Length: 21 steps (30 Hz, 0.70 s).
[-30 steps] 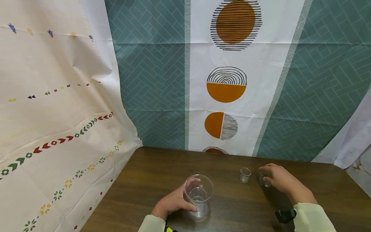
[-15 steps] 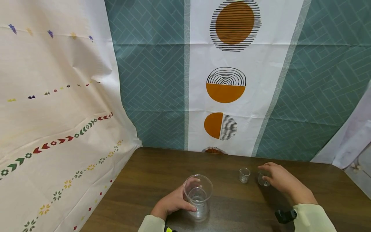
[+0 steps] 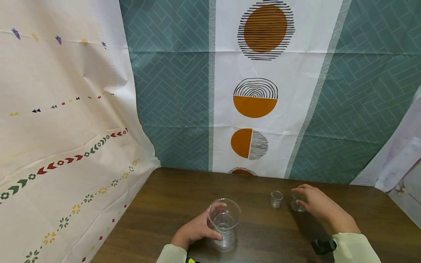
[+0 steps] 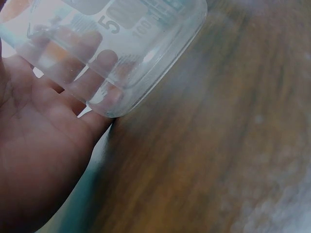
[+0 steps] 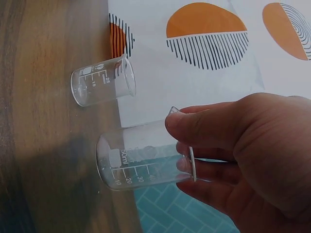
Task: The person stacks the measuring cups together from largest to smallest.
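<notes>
Left hand [image 3: 198, 229] grips large beaker [image 3: 227, 233] | right hand [image 3: 319, 205] pinches rim of medium beaker [image 5: 143, 159], near back edge of table [image 3: 154, 204] | small beaker [image 3: 276, 199] just left, apart | bare wood between left hand and left edge

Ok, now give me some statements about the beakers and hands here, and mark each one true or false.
1. The left hand holds the large beaker. True.
2. The right hand grips the 50 ml beaker by its base. False: thumb and fingers hold it near the rim.
3. The small beaker is touched by neither hand. True.
4. The small beaker lies tipped on its side. False: it stands upright on the table.
5. The table has a dark brown wood-grain top. True.
</notes>
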{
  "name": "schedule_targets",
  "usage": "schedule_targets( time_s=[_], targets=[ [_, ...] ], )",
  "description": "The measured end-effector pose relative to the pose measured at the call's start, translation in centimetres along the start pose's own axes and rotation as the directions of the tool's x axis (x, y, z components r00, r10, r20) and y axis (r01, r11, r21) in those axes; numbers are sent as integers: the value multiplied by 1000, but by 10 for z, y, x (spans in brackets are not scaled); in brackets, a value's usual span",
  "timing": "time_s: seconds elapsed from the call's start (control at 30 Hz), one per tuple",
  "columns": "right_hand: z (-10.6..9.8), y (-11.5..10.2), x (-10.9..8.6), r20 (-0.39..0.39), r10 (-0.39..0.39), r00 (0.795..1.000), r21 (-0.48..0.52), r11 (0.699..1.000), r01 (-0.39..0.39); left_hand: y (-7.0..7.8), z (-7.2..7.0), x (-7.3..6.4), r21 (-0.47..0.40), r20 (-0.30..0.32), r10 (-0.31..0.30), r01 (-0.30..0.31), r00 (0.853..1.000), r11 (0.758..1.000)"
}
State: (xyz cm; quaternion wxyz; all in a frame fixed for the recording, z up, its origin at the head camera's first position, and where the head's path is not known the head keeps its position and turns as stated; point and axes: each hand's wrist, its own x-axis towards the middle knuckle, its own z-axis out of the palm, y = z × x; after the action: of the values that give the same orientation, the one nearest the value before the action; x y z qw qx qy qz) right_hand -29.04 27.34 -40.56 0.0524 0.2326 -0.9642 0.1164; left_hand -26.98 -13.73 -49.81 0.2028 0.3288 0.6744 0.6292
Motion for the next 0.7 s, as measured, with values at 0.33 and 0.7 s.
schedule_targets(
  time_s=[0.33,0.7],
  targets=[
    [-1,-3,-3,-3,-4,1000,-6,1000,4,3,1,-1,13,-9,-1,1,1000,1000],
    [-3,-7,-5,16,3,1000,-2,1000,-3,1,1,-1,20,-13,2,-2,1000,1000]
  ],
)
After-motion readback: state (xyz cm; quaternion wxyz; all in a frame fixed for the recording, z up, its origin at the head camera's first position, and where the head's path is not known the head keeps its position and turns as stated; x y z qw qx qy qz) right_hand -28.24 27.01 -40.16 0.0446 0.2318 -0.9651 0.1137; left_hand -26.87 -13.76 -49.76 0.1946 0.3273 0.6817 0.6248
